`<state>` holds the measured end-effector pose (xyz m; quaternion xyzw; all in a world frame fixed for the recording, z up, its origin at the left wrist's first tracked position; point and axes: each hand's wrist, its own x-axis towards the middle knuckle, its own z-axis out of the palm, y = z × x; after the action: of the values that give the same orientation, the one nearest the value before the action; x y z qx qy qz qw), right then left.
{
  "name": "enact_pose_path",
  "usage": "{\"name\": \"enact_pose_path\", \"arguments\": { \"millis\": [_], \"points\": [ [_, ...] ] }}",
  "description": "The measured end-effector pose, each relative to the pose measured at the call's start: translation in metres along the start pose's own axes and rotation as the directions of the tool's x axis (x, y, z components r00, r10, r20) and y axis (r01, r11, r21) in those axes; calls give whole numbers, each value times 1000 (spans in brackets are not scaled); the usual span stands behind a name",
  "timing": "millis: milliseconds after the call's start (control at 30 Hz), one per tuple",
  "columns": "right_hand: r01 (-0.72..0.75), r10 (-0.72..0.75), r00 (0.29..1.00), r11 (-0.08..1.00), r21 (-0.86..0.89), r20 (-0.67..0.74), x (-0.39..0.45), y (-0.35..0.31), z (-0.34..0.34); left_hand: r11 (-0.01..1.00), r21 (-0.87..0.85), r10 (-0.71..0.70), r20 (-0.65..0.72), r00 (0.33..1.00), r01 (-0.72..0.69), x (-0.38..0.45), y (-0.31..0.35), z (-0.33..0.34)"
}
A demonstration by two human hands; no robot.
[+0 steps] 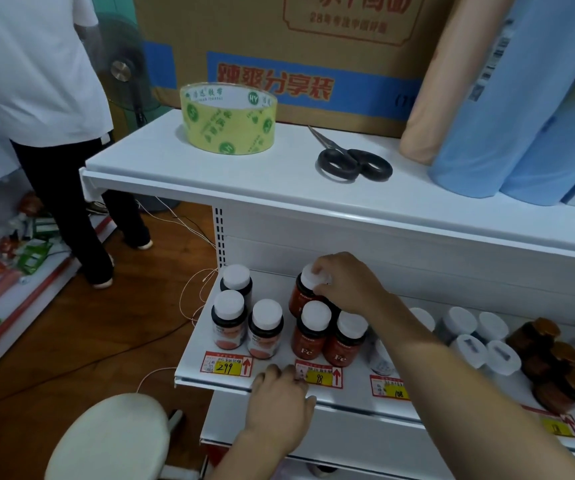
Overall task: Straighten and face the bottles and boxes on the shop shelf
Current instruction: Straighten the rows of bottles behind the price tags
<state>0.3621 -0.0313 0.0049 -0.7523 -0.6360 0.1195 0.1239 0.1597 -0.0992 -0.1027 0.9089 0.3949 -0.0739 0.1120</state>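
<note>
Overhead, right hand [345,285] grips glossy, probably plastic, red bottle [301,296].

1. Three dark bottles [241,317] with white caps and orange-pink labels stand upright at the left end of the lower shelf [279,377], above the 299 tag.
2. Next to them, red "Fe" bottles [327,336], white caps too: two up front side by side, another red bottle [301,292] behind, its cap gripped from above.
3. Further right: white-capped bottles [476,337], then brown jars [553,362].
</note>
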Motion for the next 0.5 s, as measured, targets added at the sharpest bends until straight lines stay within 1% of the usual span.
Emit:
{"name": "enact_pose_path", "arguments": {
  "millis": [233,500],
  "points": [
    [34,-30,991,999,-35,127,12,11,9,1000,-23,-4,-14,1000,4,2,0,1],
    [147,-120,973,981,-129,195,18,16,8,999,-34,-5,-26,1000,4,1,-1,4]
  ]
}}
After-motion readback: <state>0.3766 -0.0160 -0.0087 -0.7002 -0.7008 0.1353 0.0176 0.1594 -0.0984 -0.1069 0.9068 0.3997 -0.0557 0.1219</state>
